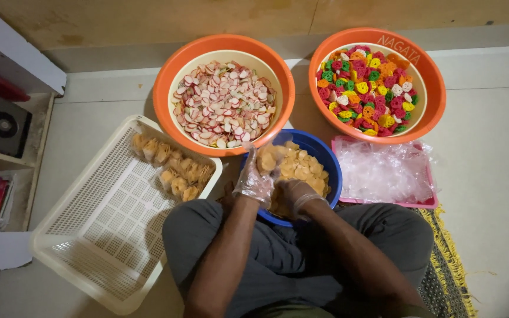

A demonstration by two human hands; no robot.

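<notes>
- Grey-trousered knees (278,259) fill the bottom of the view, person sits cross-legged on the floor; both forearms reach forward over them.
- Left hand (255,176): thin clear plastic glove on, fingers curled shut around a small clear bag (268,158) partly filled with pale yellow crackers. Bag is held up at the near-left rim of the blue bowl (331,171).
- Right hand (297,195): also gloved, down inside the blue bowl, fingers buried in the yellow crackers (301,165). Can't tell whether it is closed on any or just resting in them.
- Blue bowl sits just ahead of the knees, between the two orange basins and the person.
- White plastic crate (107,235), lattice bottom, to the left, touching the left knee. Filled bags of yellow crackers (172,168) lie in rows at its far end; the rest of the lattice bottom shows bare.
- Orange basin (166,88) far left-centre holds pink-and-white cracker pieces (225,103).
- Second orange basin (434,94) far right holds mixed red, green, yellow, orange and white flower-shaped crackers (366,88).
- Pink tray (431,197) right of the blue bowl, piled with empty clear bags (384,171).
- Fringed mat (449,265) under the right side; shelf unit (7,147) at the left edge.
</notes>
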